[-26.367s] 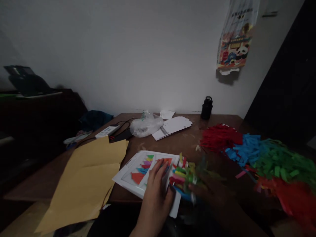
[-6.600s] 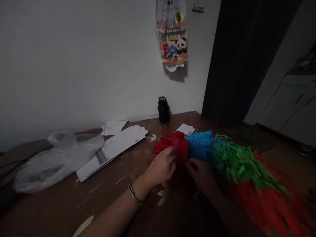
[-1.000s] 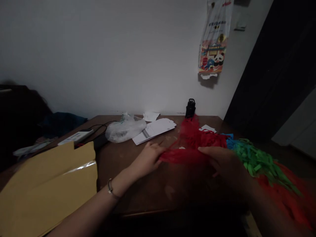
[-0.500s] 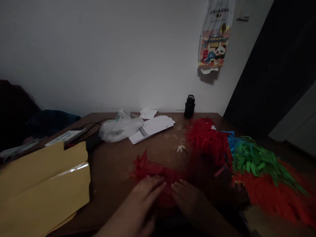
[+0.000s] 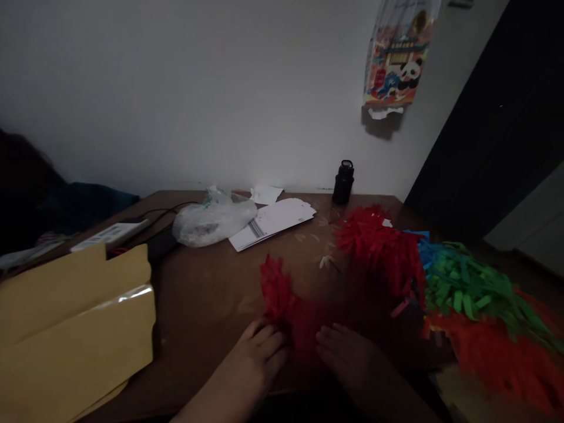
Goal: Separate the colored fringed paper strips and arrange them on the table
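Note:
A piece of red fringed paper lies on the brown table in front of me, its cut strips bunched up at the far left end. My left hand is at the near left edge of this paper, fingers curled and closed on it; the thumb is hidden. Across from it, my right hand rests along the right side of the paper with its fingers stretched out and side by side. The light is dim, so the paper's near edge is hard to make out.
A red fringe pile, green strips and orange-red strips lie to the right. Yellow card folders cover the left. Behind are a plastic bag, white papers and a black bottle. A panda-printed bag hangs on the wall.
The bunched strips at the paper's far left end have shifted right and now stand more upright. My left hand has curled its fingers more; my right hand has moved slightly right. The view has shifted a little.

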Tool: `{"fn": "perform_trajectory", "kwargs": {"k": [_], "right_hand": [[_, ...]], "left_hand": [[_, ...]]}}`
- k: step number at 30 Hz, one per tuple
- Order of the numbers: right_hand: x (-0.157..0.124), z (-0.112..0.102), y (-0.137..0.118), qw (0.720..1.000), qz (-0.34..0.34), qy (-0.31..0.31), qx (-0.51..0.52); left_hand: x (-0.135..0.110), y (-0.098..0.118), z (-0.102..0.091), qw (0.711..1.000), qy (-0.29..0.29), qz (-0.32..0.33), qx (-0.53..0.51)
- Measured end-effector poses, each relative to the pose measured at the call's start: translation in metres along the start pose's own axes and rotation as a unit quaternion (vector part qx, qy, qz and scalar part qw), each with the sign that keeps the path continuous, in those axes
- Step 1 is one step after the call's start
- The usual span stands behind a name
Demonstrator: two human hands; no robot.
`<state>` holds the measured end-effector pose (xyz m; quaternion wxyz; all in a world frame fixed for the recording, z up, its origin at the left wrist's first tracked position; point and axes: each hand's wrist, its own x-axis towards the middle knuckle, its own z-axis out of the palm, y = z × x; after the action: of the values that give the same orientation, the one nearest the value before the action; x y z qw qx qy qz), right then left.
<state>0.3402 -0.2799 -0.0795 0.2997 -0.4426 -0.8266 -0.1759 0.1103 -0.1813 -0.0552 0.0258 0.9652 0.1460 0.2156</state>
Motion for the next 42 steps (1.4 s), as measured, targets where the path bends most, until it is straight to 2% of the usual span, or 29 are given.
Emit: {"fn": "perform_trajectory", "kwargs": {"k": [3, 5, 8, 11, 15, 20, 24, 26, 29, 33, 35, 36, 39, 40, 42], "right_hand": [[-0.002, -0.001, 0.0, 0.999, 0.004, 0.0, 0.052], [-0.001, -0.002, -0.002, 0.996, 0.033, 0.019, 0.084], [0.004, -0.002, -0.004, 0.981, 0.152, 0.019, 0.119], [0.01, 0.0, -0.003, 0.957, 0.27, 0.004, 0.104], [0.019, 0.008, 0.002, 0.949, 0.314, 0.008, 0.024], [0.029, 0.02, 0.008, 0.951, 0.301, -0.003, -0.077], [0.034, 0.011, 0.007, 0.951, 0.287, 0.011, -0.113], [0.035, 0.002, 0.003, 0.969, 0.227, 0.03, -0.095], [0.035, -0.005, -0.003, 0.992, 0.128, 0.015, -0.004], [0.031, 0.0, -0.003, 0.996, 0.093, -0.008, 0.006], [0.028, 0.002, -0.002, 0.997, 0.078, -0.018, 0.0], [0.026, 0.002, -0.002, 0.997, 0.072, -0.018, 0.001], [0.021, -0.003, -0.007, 0.997, 0.068, 0.01, 0.021], [0.019, -0.005, -0.01, 0.997, 0.067, 0.02, 0.029], [0.017, -0.009, -0.016, 0.997, 0.065, 0.032, 0.042]], "left_hand": [[-0.002, 0.011, -0.013, 0.997, -0.05, -0.048, -0.034], [0.001, 0.017, -0.019, 0.993, -0.076, -0.076, -0.058], [0.01, 0.018, -0.02, 0.985, -0.095, -0.117, -0.079], [0.024, 0.014, -0.019, 0.975, -0.118, -0.169, -0.087], [0.044, 0.006, -0.021, 0.953, -0.166, -0.246, -0.059], [0.062, -0.003, -0.022, 0.937, -0.2, -0.285, -0.021], [0.068, -0.004, -0.02, 0.935, -0.209, -0.286, 0.001], [0.069, -0.004, -0.018, 0.935, -0.21, -0.286, 0.008], [0.07, -0.004, -0.016, 0.934, -0.208, -0.289, 0.018], [0.067, -0.003, -0.023, 0.935, -0.198, -0.292, 0.034], [0.061, 0.002, -0.029, 0.945, -0.159, -0.281, 0.058], [0.057, 0.006, -0.032, 0.957, -0.121, -0.253, 0.065], [0.044, 0.022, -0.031, 0.995, -0.023, -0.091, 0.03], [0.04, 0.027, -0.027, 0.999, -0.015, -0.043, 0.01], [0.034, 0.033, -0.018, 1.0, -0.025, -0.005, -0.009]]}}
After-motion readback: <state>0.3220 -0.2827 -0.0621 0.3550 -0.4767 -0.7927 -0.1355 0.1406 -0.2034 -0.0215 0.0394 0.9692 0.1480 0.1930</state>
